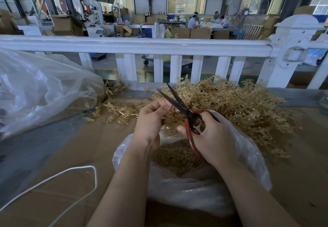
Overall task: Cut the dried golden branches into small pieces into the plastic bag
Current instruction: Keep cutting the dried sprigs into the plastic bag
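Cutting over the bag: the right hand grips the red handles of the scissors, blades parted, while the left hand pinches a thin golden sprig just beside them; the sprig itself is hard to make out. The plastic bag stands open directly below both hands, already holding cut pieces. The uncut branches lie heaped beyond. For a clean step, keep the fingertips behind the blades and snip above the bag's mouth.
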A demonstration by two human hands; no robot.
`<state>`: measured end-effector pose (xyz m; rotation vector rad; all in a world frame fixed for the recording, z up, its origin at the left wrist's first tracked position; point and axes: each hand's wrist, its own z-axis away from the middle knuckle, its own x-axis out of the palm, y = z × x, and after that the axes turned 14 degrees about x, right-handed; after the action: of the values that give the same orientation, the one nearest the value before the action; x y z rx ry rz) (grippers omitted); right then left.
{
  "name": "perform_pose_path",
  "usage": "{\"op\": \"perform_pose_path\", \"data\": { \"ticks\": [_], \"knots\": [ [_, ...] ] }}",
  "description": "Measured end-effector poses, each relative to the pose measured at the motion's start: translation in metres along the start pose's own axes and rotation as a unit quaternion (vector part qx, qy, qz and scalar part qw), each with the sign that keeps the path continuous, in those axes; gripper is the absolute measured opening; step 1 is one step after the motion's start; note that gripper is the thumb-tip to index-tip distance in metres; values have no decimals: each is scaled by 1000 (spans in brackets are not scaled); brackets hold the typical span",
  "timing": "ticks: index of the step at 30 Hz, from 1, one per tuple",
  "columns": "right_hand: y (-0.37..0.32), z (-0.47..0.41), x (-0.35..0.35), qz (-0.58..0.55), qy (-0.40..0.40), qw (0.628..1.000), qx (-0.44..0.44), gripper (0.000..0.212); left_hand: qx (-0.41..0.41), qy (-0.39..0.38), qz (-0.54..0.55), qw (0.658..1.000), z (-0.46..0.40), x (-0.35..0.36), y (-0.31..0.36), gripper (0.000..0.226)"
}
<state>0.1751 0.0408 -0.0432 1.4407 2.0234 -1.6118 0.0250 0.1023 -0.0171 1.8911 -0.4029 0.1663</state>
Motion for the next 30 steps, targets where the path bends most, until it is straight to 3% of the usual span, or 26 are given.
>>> {"op": "perform_pose_path", "data": {
  "ticks": [12, 18, 24, 30],
  "knots": [
    [-3, 1, -3, 33, 17, 999, -12, 63, 29, -14, 5, 999, 1, -3, 1, 12],
    [0, 1, -1, 37, 44, 998, -23, 64, 33, -6, 22, 999, 2, -3, 0, 24],
    [0, 2, 0, 26, 69, 996, -45, 57, 22, -17, 34, 999, 2, -3, 0, 12],
    [4, 0, 3, 16, 69, 996, -53, 59, 18, -16, 21, 999, 2, -3, 1, 15]
  ]
}}
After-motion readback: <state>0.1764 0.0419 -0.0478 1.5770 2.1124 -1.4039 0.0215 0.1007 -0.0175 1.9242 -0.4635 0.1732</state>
